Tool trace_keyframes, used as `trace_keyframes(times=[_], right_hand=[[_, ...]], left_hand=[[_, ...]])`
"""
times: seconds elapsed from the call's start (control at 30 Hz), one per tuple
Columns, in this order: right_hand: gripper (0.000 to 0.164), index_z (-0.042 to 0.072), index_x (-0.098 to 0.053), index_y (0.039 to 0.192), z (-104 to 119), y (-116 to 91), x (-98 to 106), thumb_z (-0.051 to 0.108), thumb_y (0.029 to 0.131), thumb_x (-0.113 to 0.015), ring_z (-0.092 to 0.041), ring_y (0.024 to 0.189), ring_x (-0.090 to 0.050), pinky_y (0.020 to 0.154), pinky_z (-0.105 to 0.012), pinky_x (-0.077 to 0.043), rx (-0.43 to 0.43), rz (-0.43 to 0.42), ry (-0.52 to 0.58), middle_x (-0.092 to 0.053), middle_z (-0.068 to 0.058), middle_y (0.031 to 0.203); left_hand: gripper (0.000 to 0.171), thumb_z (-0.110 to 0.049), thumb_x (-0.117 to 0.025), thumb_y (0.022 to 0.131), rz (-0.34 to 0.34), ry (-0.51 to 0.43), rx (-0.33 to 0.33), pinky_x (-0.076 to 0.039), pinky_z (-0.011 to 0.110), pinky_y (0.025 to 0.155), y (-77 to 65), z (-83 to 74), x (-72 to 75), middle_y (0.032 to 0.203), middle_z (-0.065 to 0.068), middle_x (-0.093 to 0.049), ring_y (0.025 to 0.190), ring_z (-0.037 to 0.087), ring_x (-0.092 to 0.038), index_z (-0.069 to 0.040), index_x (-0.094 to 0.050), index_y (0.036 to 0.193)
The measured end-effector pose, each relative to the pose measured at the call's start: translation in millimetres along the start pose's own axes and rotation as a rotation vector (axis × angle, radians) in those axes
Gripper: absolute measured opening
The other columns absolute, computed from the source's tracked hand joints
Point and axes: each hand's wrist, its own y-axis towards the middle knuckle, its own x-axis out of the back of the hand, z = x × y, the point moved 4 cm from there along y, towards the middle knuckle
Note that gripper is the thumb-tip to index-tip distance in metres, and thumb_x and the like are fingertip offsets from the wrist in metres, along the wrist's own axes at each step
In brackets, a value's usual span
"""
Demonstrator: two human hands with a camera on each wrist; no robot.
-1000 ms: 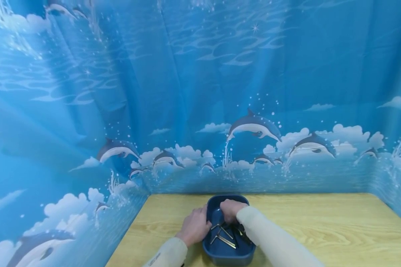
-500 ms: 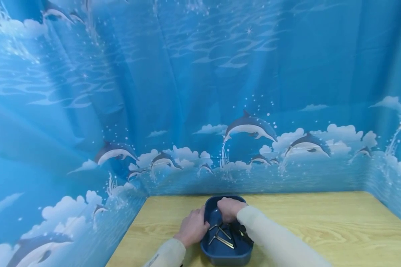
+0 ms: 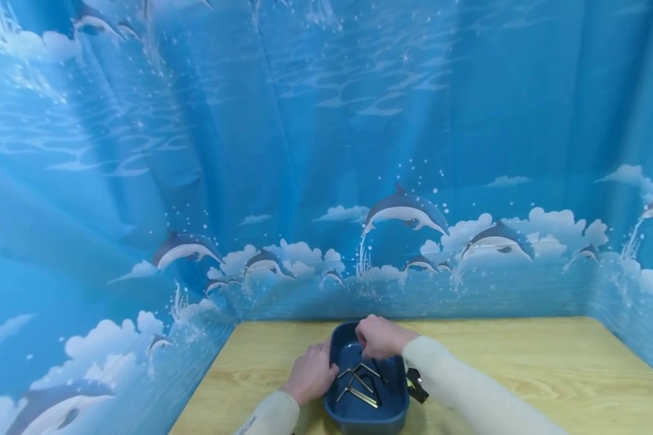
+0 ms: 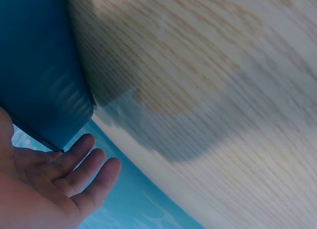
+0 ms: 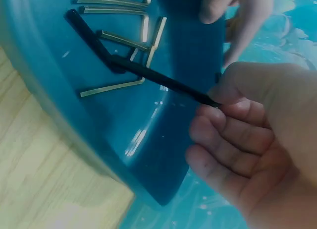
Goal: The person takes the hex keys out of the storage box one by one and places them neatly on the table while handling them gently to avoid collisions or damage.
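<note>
A dark blue plastic box (image 3: pixel 366 424) sits on the table with several brass-coloured hex keys (image 3: pixel 362 397) lying loose on its floor. Over its left rim hooks the thumb of my left hand (image 3: pixel 311 371), while the fingers lie along the outer wall; in the left wrist view those fingers are slightly bent beside the wall. Above the box's far right part, my right hand (image 3: pixel 383 337) pinches the end of a black hex key (image 5: pixel 158 79) between thumb and forefinger. The black key slants down toward the brass ones; whether a second black key joins it, I cannot tell.
The wood-grain table (image 3: pixel 495 368) extends to both sides of the box. A blue curtain printed with dolphins (image 3: pixel 405 211) closes off the back and the sides. A black wrist device (image 3: pixel 416 386) sticks out under the right sleeve.
My right hand has risen from inside the box, bringing the black hex key's end up with it. More of the brass hex keys shows. The left hand keeps its place on the rim.
</note>
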Motion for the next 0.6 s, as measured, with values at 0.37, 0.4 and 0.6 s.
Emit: trace_keyframes(times=[0.37, 0.4, 0.6], right_hand=[[0.015, 0.018, -0.055, 0.067, -10.4, -25.4, 27.3, 0.013, 0.079, -0.063, -0.008, 0.047, -0.042, 0.048, -0.025, -0.038, 0.065, -0.097, 0.151, -0.048, 0.007, 0.056], [0.014, 0.018, -0.055, 0.068, -11.8, -27.4, 29.3, 0.013, 0.079, -0.062, -0.008, 0.046, -0.042, 0.047, -0.025, -0.038, 0.064, -0.101, 0.161, -0.048, 0.007, 0.056], [0.011, 0.017, -0.056, 0.069, -26.2, -39.6, 34.9, 0.011, 0.077, -0.061, -0.006, 0.045, -0.037, 0.049, -0.024, -0.038, 0.046, -0.141, 0.181, -0.044, 0.008, 0.053]], left_hand=[[0.057, -0.027, -0.060, 0.082, -0.028, -0.003, -0.021, -0.049, 0.047, 0.081, -1.4, 0.7, 2.4, 0.113, 0.013, -0.061, 0.104, 0.028, -0.057, -0.005, -0.046, 0.133], [0.057, -0.027, -0.059, 0.082, -0.024, -0.005, -0.015, -0.048, 0.047, 0.082, -1.2, 1.2, 2.2, 0.115, 0.013, -0.061, 0.105, 0.028, -0.056, -0.005, -0.046, 0.133], [0.058, -0.027, -0.058, 0.083, -0.012, -0.002, -0.006, -0.048, 0.046, 0.083, -1.2, 1.4, 1.9, 0.116, 0.013, -0.060, 0.107, 0.028, -0.056, -0.004, -0.044, 0.135]])
